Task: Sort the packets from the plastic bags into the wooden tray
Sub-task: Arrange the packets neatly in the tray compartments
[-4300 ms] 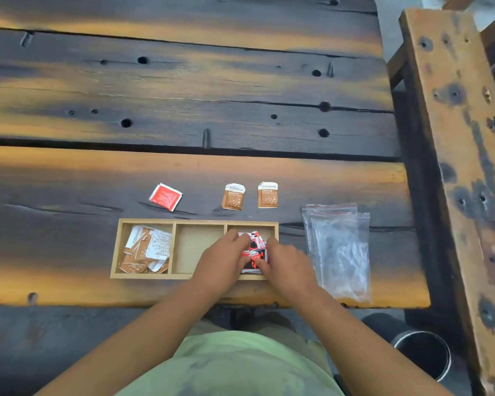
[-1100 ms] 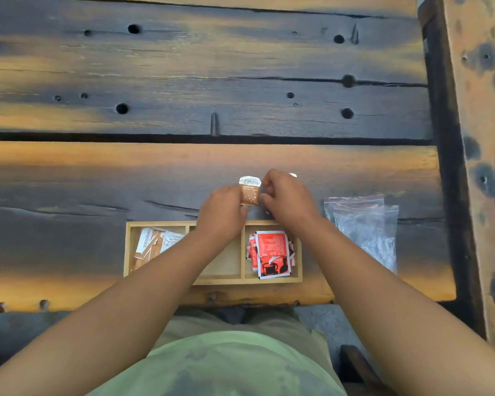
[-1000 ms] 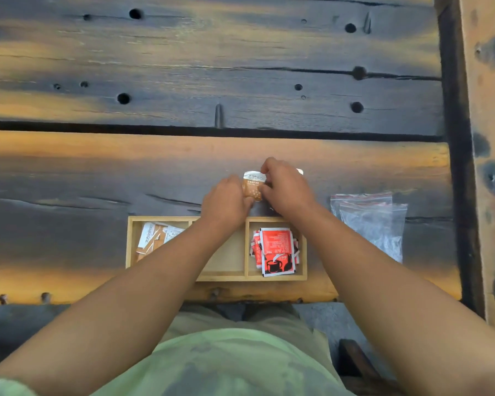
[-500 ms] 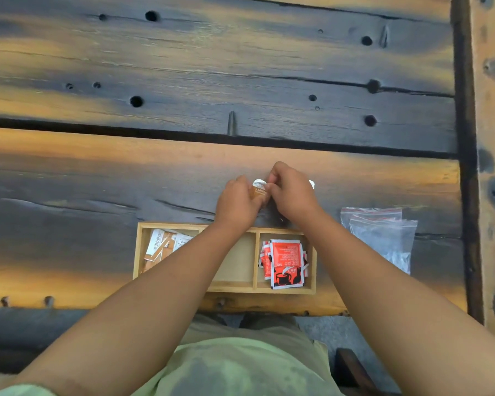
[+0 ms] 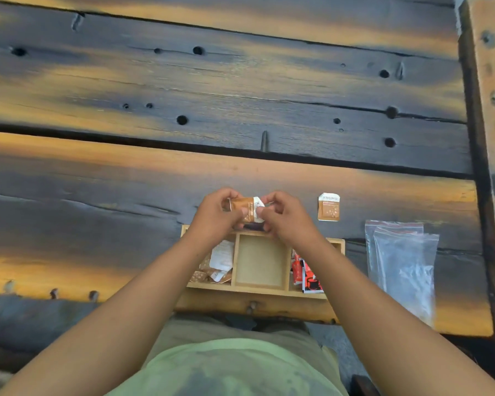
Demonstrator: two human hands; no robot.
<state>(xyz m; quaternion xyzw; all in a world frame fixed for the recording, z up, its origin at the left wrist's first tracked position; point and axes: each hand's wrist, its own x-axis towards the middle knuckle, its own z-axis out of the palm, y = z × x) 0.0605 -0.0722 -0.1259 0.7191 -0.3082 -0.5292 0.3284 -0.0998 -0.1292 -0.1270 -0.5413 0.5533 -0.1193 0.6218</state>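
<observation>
Brown packet [image 5: 246, 208] pinched between left hand [image 5: 216, 217] and right hand [image 5: 283, 218], above tray [image 5: 262, 287]. Another packet [image 5: 329, 207] lies beyond the tray; bags [image 5: 402, 264] rest right.

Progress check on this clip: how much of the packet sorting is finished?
Done: red packets sit in the right compartment of the wooden tray, brown-and-white packets in the left; the plastic bags look emptied. In hand: left hand and right hand both pinch a brown packet above the tray's far edge. Left: that packet and a second brown packet lying on the table.
</observation>
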